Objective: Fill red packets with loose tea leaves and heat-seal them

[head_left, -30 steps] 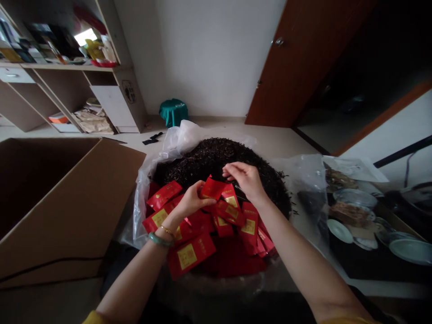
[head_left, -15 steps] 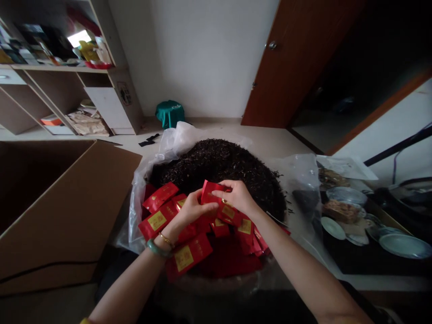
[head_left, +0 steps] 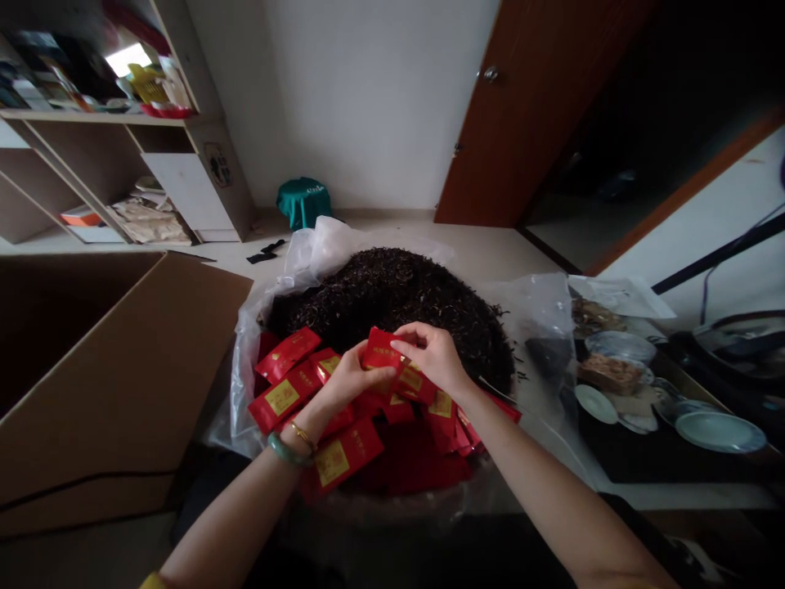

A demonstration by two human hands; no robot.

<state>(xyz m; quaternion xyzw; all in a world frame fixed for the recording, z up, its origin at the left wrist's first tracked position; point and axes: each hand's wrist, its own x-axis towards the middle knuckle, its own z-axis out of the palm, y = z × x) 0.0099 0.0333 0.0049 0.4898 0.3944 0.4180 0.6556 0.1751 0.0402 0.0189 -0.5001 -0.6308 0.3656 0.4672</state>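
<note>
Between my two hands is a small red packet (head_left: 379, 350) with gold lettering. My left hand (head_left: 352, 378) pinches its lower left side, thumb across the front. My right hand (head_left: 432, 357) grips its upper right edge between thumb and fingers. Below and around my hands lie several more red packets with gold labels, one of them a red packet (head_left: 285, 398) at the left. They rest on the near side of a large heap of dark loose tea leaves (head_left: 398, 282), which sits in a clear plastic liner (head_left: 245, 360).
An open cardboard box (head_left: 135, 368) stands at the left. To the right, a dark tray (head_left: 638, 458) carries dishes and a brown block. Behind are a shelf unit (head_left: 184, 192), a green covered bin (head_left: 305, 203) and a wooden door (head_left: 521, 106).
The view has shifted slightly. Both hands stay on the same red packet, whose front now faces me more, with its gold lettering easier to see.
</note>
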